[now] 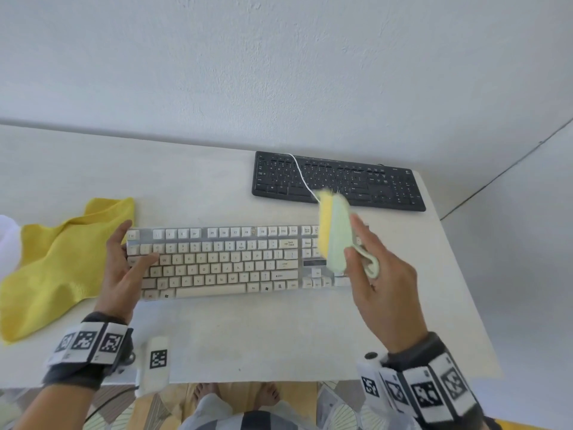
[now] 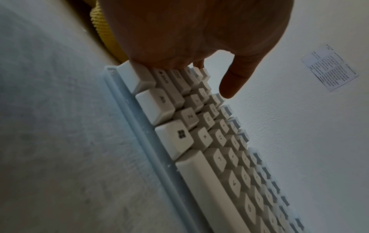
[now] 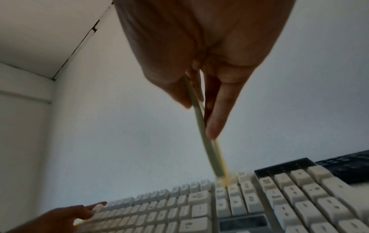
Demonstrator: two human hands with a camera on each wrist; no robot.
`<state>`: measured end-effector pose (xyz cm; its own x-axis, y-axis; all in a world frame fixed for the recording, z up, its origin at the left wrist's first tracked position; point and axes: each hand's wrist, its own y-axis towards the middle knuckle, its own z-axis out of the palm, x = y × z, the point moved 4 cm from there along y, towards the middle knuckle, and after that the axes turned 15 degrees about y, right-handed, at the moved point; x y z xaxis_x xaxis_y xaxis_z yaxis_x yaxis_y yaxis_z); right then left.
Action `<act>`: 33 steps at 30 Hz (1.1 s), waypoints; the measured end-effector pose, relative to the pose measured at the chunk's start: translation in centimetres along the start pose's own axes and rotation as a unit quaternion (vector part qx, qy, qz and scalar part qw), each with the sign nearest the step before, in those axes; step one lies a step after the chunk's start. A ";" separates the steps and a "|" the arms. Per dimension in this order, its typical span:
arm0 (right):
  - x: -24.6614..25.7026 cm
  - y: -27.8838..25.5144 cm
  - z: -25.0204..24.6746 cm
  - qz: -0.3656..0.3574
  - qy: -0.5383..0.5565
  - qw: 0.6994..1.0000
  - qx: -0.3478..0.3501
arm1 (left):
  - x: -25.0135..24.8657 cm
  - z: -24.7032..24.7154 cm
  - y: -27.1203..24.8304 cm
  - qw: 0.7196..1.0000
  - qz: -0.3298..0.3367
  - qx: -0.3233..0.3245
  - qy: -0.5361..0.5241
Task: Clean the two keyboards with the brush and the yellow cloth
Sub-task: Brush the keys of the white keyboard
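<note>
Cloth first, at the far left: the yellow cloth point(image 1: 52, 262) lies crumpled on the white table point(image 1: 254, 333), its edge beside the white keyboard point(image 1: 229, 262). The left hand point(image 1: 124, 268) rests on that keyboard's left end, fingers straight and loosely spread over the keys. Key legends read plainly here — letters, F-keys, "Back Space" — and the left wrist view shows a Windows-logo key near the front rail. Further right, the right hand point(image 1: 381, 287) pinches the handle of the brush point(image 1: 333, 234) between thumb and fingers; its yellow bristles, blurred, meet the keys beside the number pad. Behind, well apart, sits the black keyboard point(image 1: 338, 181), a white cable point(image 1: 299, 172) draped across it. Only the left wrist view catches a printed paper point(image 2: 329, 67) on the wall, its text too small to read.
</note>
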<state>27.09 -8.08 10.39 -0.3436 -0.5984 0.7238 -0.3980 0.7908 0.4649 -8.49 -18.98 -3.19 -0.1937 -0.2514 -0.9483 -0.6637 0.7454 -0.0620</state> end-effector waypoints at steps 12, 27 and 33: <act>-0.1 -0.1 0.2 0.075 0.009 0.993 0.087 | -0.2 0.1 -0.2 1.000 -0.003 -0.008 0.005; -1.6 1.4 -0.4 0.036 -0.005 0.999 0.029 | -0.3 0.5 -0.2 1.000 -0.002 -0.020 0.022; -3.8 0.0 -0.6 0.195 0.034 0.962 0.189 | -0.1 0.4 -0.1 1.000 0.001 -0.024 0.019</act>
<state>28.89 -5.78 7.96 -0.4788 -0.2451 0.8430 -0.5354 0.8425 -0.0591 -8.08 -18.78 -3.26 -0.2214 -0.2731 -0.9361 -0.6964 0.7163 -0.0443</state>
